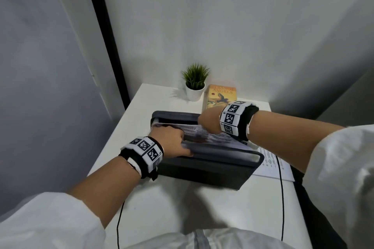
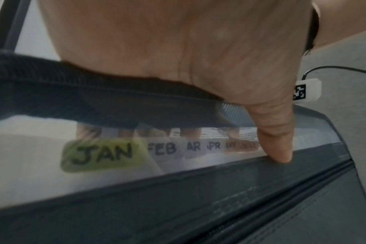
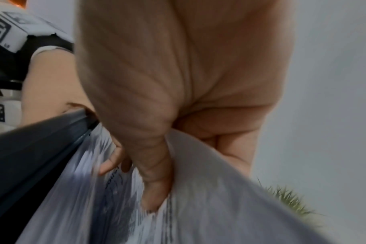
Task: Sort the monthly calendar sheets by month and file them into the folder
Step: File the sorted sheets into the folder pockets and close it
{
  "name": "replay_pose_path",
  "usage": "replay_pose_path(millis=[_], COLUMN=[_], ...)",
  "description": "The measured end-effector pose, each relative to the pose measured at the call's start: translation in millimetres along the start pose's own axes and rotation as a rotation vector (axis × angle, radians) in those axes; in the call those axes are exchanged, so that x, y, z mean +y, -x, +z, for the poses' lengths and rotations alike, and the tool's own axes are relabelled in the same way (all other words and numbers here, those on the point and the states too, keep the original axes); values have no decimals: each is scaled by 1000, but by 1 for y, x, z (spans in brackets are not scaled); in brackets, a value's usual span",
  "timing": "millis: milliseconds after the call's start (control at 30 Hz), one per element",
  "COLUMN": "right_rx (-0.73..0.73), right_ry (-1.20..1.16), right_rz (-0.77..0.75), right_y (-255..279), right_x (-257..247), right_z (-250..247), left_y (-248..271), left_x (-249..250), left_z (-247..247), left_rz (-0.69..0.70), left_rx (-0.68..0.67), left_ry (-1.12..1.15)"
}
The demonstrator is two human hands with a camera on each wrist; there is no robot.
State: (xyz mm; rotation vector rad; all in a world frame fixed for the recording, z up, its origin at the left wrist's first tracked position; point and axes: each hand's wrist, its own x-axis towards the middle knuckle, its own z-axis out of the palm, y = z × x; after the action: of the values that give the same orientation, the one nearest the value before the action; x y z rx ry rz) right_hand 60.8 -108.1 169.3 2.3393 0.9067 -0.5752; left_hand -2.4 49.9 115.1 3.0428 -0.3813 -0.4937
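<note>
The grey folder [image 1: 204, 164] stood open on the white table [image 1: 162, 204]. At the folder's near-left edge, the left hand [image 1: 172, 141] gripped its front wall, fingers curled inside, thumb outside. Above the folder's far side, the right hand [image 1: 208, 122] pinched a calendar sheet [image 3: 209, 206] partly inside.

The fingertips of the left hand [image 1: 172, 143] are hidden inside the dark grey expanding fabric folder [image 1: 204, 164], showing only as blurred shapes behind its translucent divider [image 2: 115, 173], where the small month tabs [image 2: 211, 147] past "FEB" are part covered and too smeared to read. The printed white calendar sheet [image 3: 198, 206] pinched by the right hand [image 3: 178, 82] is motion-blurred, its text illegible, and its lower part is sunk in the folder. The orange paperback book [image 1: 219, 95] is part hidden behind the right wrist.
</note>
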Motion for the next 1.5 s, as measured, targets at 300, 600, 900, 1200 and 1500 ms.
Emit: replay_pose_path(millis=[300,600,900,1200,1500], right_rx=[-96,-116,-307,-149,92], right_ry=[92,-54,-219,-602,-571], right_rz=[-63,-82,-38,116,28], right_y=[-18,-25,10,65,60], right_x=[-12,-19,19,52,52], right_z=[12,26,25,73,101], left_y=[1,-4,-10,-9,-22], left_x=[-6,-12,-10,-8,27], left_z=[7,11,6,2,-11], left_rz=[153,250,205,193,258], left_rx=[160,325,196,185,33], left_ry=[25,-78,1,-35,-142])
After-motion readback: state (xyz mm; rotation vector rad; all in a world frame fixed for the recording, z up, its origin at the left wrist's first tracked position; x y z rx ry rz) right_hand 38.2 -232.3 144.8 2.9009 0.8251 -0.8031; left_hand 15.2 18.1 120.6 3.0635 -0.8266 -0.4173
